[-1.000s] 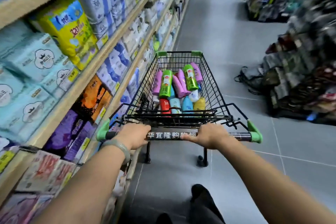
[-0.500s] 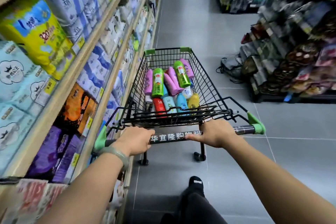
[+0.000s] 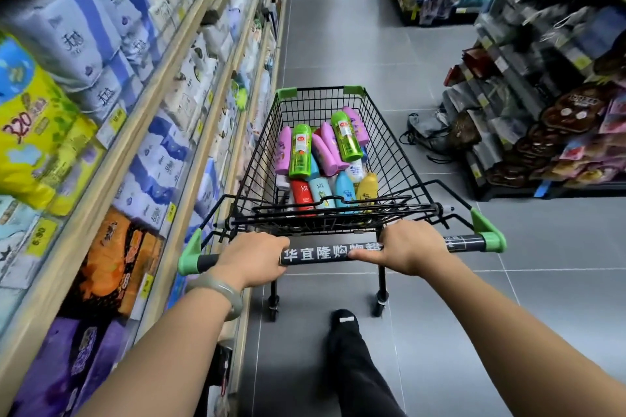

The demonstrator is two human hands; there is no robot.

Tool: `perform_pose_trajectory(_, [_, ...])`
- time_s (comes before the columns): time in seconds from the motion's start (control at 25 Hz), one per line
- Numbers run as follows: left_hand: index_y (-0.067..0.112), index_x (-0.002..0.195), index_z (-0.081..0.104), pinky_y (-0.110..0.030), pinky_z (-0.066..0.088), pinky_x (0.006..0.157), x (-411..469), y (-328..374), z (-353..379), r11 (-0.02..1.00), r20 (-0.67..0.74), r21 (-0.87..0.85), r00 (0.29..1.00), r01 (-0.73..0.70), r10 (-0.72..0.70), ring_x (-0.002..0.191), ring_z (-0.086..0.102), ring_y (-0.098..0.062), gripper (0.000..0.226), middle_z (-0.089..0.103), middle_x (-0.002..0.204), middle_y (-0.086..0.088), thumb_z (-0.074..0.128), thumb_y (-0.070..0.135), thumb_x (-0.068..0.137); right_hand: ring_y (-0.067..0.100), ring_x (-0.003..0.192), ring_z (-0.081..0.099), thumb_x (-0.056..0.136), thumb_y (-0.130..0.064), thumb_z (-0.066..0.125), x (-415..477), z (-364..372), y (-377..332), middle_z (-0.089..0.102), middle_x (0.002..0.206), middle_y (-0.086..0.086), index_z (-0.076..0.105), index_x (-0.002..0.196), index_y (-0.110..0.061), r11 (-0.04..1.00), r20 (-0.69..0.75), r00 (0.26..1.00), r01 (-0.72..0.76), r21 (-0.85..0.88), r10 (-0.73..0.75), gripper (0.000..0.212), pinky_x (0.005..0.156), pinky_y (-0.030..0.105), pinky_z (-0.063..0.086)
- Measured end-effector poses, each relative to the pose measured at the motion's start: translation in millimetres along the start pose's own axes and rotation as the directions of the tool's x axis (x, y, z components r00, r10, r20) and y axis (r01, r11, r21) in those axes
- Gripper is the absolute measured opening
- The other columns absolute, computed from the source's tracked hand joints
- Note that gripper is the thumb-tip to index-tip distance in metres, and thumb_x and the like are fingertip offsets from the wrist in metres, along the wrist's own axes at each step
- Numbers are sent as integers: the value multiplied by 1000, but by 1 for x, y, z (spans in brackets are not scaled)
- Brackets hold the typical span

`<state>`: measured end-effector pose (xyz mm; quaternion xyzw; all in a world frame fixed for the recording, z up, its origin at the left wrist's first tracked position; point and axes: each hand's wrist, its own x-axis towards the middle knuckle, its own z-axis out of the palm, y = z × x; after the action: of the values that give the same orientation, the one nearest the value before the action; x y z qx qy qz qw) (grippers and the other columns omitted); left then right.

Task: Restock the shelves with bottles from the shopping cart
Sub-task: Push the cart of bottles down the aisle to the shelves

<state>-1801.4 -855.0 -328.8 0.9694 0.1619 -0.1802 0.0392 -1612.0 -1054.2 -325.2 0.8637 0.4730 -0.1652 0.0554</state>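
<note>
head view: left hand (image 3: 252,259) and right hand (image 3: 411,247) both wrap the cart handle (image 3: 325,252), cart (image 3: 399,159) rolls further along the shelves (image 3: 184,173); bottles (image 3: 299,151) all still aboard, restocking not started.

Top of cart (image 3: 320,89) is open: bottles (image 3: 299,151) reachable from above, wire flap (image 3: 332,210) and handle (image 3: 325,254) block the near end. Left shelves (image 3: 101,179) packed tight, just beside the cart. Aisle floor (image 3: 338,44) ahead free; bag (image 3: 423,132) lies near the right rack (image 3: 508,105).
</note>
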Motion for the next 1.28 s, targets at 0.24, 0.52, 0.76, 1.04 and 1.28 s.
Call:
perform_pose_trajectory(0.24, [27,78,44,-33,41,62,98,-25,-39,999,1,-30,1000,10,-10,84,62,-25,10,65,86,3,46,37,79,21,64,57,44,-104,9,89,-39,42,61,64,0,54,56,-13,1000,8,1000,-23,12,22,101,57,31,44])
perform_pose_trajectory(0.52, [26,70,47,-30,38,58,209,-57,-80,976,-5,-153,988,154,-156,70,56,-23,10,59,70,7,46,35,71,23,69,57,54,-101,16,191,-86,82,65,73,2,64,66,-12,999,70,996,-46,-7,46,102,57,32,40])
perform_pose_trajectory(0.76, [25,70,47,-30,39,61,299,-87,-117,981,-21,-88,985,170,-173,74,59,-23,12,61,74,6,46,37,74,22,65,57,56,-100,18,278,-123,111,61,65,1,52,55,-14,998,86,995,-58,-11,59,92,53,30,37])
perform_pose_trajectory(1.04, [23,76,51,-29,36,61,413,-142,-168,980,101,-125,984,156,-144,75,53,-22,9,60,77,7,51,30,70,19,61,55,53,-101,19,388,-165,138,60,64,-1,50,55,-15,991,105,986,-133,13,131,91,56,31,40])
perform_pose_trajectory(1.28, [24,77,50,-28,39,65,512,-193,-208,978,187,-144,975,150,-122,78,55,-19,16,57,77,9,58,35,70,23,66,55,55,-100,20,481,-204,157,59,65,0,54,56,-15,986,94,983,-163,28,159,92,60,33,42])
